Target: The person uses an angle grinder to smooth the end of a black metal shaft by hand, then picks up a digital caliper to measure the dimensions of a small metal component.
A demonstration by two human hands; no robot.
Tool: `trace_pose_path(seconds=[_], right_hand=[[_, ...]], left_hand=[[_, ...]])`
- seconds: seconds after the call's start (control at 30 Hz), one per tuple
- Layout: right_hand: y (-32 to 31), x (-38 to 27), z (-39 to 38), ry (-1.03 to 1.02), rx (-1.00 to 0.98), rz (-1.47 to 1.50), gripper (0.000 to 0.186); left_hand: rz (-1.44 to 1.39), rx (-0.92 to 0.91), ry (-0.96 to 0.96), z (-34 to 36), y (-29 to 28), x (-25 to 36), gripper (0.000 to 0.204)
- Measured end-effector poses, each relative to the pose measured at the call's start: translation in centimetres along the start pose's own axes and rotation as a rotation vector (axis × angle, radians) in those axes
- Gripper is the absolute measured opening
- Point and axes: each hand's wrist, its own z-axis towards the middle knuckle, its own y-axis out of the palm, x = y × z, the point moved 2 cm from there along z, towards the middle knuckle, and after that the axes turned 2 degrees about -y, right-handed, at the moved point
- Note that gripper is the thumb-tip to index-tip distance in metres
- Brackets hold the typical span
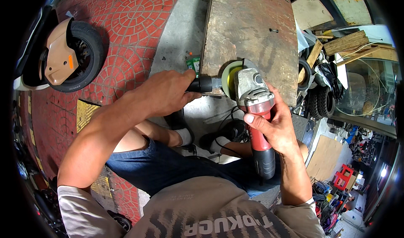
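Observation:
My left hand (pixel 172 88) grips a black cylindrical piece (pixel 204 84) with a short metal end (pixel 217 82) at the edge of a yellow-green disc (pixel 227 79); I cannot tell whether they touch. The disc is on a red, black and silver angle grinder (pixel 256 90), held in my right hand (pixel 273 126) with the thumb across its body. Both sit at the near edge of a worn wooden board top (pixel 244 23). A small green packet (pixel 193 63) shows beside the board's left edge, above my left hand.
A tan-fendered wheel (pixel 86 57) stands left on red paving. Wood scraps (pixel 349 42), tyres (pixel 320 101) and a glass panel (pixel 364 88) crowd the right. A red plastic crate (pixel 343 177) and clutter lie lower right. My legs are below the board, a black cord by my right foot.

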Motion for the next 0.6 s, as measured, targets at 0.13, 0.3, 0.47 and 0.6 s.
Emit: trace_pose_path(seconds=[0.13, 0.3, 0.47, 0.6], right_hand=[[-0.4, -0.7, -0.3, -0.001, 0.037, -0.024, 0.091], [-0.6, 0.2, -0.5, -0.019, 0.049, 0.003, 0.092], [-0.3, 0.0, -0.4, 0.0, 0.026, -0.01, 0.092], [-0.2, -0.3, -0.5, 0.006, 0.033, -0.025, 0.092]], left_hand=[[-0.011, -0.017, -0.007, 0.1, 0.1, -0.3, 0.044], [-0.018, -0.017, -0.005, 0.0, -0.1, 0.0, 0.043], [0.001, -0.021, -0.011, 0.0, 0.0, -0.2, 0.043], [-0.007, -0.039, -0.016, 0.1, -0.3, 0.0, 0.043]])
